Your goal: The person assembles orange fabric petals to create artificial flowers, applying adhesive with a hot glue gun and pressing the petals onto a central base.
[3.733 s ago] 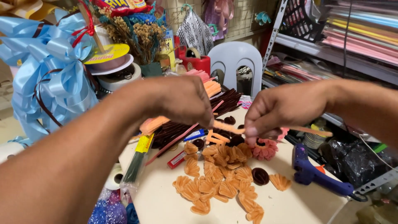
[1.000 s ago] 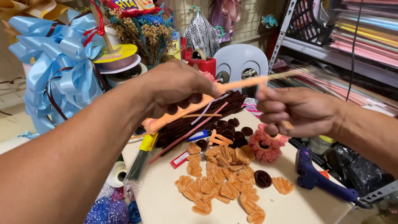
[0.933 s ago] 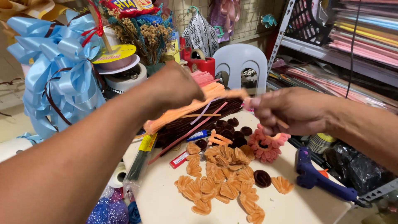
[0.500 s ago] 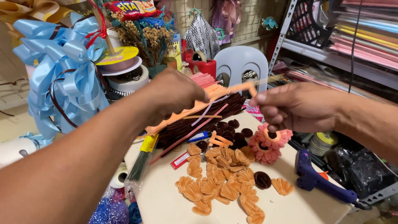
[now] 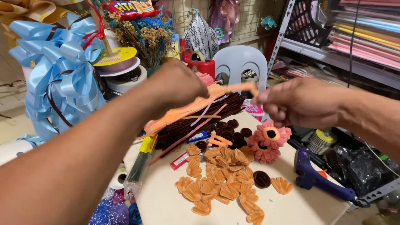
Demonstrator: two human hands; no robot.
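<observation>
Cluttered craft shelves ring a white board table (image 5: pixel 166 204) strewn with folded orange petals (image 5: pixel 221 183). Above it, the left hand (image 5: pixel 177 85) and right hand (image 5: pixel 298 102) each pinch an end of a fuzzy orange pipe cleaner (image 5: pixel 233 88), seemingly mid-shaping; bending it next calls for steady grips.

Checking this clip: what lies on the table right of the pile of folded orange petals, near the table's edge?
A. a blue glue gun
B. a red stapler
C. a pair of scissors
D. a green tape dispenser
A: a blue glue gun lies on the white table to the right of the orange petals, below the right hand; no scissors, stapler or tape dispenser lies there.
</observation>
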